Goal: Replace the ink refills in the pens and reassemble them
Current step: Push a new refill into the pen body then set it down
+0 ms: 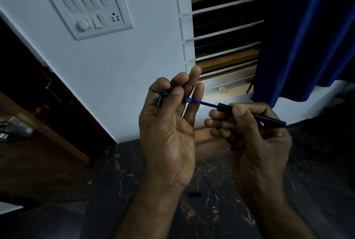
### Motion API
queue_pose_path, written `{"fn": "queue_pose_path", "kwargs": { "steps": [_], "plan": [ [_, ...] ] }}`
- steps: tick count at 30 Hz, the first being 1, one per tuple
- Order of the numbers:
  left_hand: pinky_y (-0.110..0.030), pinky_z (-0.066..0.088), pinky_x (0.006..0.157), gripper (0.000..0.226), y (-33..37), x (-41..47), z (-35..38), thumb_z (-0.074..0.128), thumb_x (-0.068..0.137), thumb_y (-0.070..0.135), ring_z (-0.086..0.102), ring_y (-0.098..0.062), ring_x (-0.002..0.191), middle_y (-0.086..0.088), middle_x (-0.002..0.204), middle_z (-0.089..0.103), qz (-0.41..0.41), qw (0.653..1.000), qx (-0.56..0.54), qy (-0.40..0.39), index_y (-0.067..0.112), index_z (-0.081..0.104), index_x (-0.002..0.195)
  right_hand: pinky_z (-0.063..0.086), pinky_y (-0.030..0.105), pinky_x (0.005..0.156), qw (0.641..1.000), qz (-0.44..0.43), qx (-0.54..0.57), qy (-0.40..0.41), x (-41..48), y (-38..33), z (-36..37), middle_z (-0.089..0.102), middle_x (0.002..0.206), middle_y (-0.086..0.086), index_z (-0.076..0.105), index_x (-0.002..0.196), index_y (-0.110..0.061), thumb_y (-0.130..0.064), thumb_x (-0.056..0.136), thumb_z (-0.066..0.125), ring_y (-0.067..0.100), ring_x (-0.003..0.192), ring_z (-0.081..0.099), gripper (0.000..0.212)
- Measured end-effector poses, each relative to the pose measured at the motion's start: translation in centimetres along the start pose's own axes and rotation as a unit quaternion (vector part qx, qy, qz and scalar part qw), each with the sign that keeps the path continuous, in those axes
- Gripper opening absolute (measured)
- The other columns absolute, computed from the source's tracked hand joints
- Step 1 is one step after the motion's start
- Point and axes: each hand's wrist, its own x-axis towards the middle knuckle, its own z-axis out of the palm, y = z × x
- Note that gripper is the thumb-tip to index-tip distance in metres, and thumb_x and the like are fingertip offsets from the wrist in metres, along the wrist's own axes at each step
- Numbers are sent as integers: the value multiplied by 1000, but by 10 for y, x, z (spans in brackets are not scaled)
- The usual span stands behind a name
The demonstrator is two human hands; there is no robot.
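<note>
The person holds both hands up in front of the wall. The left hand has its palm turned up. Its thumb and first fingers pinch one end of a thin blue refill, and the other fingers stick up loosely behind it. There are dark ink marks on that hand's fingertips.

The refill runs from the left hand across the gap to the right hand. The right hand is curled round a black pen barrel, with the thumb pressed on top. The far end of the refill sits in the open mouth of the barrel, just beside the right thumb. The back end of the barrel pokes out past the right hand.

Down below the hands, on the dark stone floor, lies another thin refill. A small dark piece lies near it; I cannot tell what it is.

Above the left hand is a white switch board on the wall. Above the right hand are a barred window and a blue curtain.
</note>
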Motion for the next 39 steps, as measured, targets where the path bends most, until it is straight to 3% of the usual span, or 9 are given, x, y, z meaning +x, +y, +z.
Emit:
{"fn": "queue_pose_path", "kwargs": {
  "steps": [3, 10, 15, 21, 23, 26, 31, 39],
  "plan": [
    [-37, 62, 94, 15, -2, 1, -5, 52, 100, -2, 76, -29, 117, -8, 106, 80, 31, 999, 39, -11, 8, 60, 106, 63, 30, 64, 999, 32, 43, -8, -1, -1, 4, 80, 90, 16, 71, 99, -13, -17, 98, 67, 31, 79, 80, 5],
    [-33, 62, 93, 27, -11, -6, -11, 41, 109, -3, 76, -29, 119, -10, 117, 80, 26, 993, 100, -53, 9, 61, 122, 64, 35, 65, 996, 41, 58, -52, -4, 3, 11, 78, 92, 19, 72, 106, -2, -8, 94, 67, 33, 79, 78, 14],
    [-39, 65, 86, 31, -12, -9, -18, 37, 114, 18, 77, -26, 114, -12, 122, 80, 28, 976, 207, -64, 14, 61, 134, 63, 31, 66, 997, 33, 52, -53, 0, 4, 10, 79, 95, 15, 74, 107, -7, -8, 91, 67, 29, 82, 78, 17],
    [-39, 64, 90, 24, -9, 0, -32, 53, 109, 28, 72, -13, 112, 11, 115, 77, 78, 928, 361, -52, 26, 72, 122, 63, 32, 66, 994, 22, 43, -95, 6, 3, 3, 79, 97, 17, 72, 110, -3, -9, 91, 68, 33, 84, 78, 20],
    [-38, 64, 90, 16, -4, 4, -35, 64, 106, 28, 74, -15, 110, 9, 116, 78, 53, 936, 341, -65, 27, 76, 118, 63, 31, 67, 993, 16, 38, -107, 9, 1, 1, 79, 98, 15, 72, 111, -4, -12, 90, 71, 31, 84, 79, 22],
    [-33, 64, 85, 20, 0, 7, -39, 76, 87, 29, 78, -19, 101, 3, 103, 82, 39, 961, 270, -39, 29, 84, 105, 63, 31, 68, 992, 8, 23, -125, 14, 0, 0, 80, 99, 13, 72, 112, -3, -13, 90, 72, 30, 86, 79, 24],
    [-30, 65, 79, 19, -2, 5, -48, 82, 77, 22, 80, -18, 91, 1, 93, 81, 58, 972, 226, -13, 25, 86, 96, 62, 33, 67, 987, 41, 31, -152, 17, 3, -1, 80, 97, 17, 73, 109, 1, -4, 88, 71, 33, 82, 79, 22],
    [-32, 64, 89, 28, -6, -5, -60, 79, 83, 12, 79, -21, 105, -3, 104, 83, 70, 978, 198, -5, 21, 84, 109, 59, 27, 59, 977, 139, 66, -145, 18, 11, 0, 78, 85, 17, 77, 98, -5, -13, 84, 73, 25, 72, 77, 16]
  ]
}}
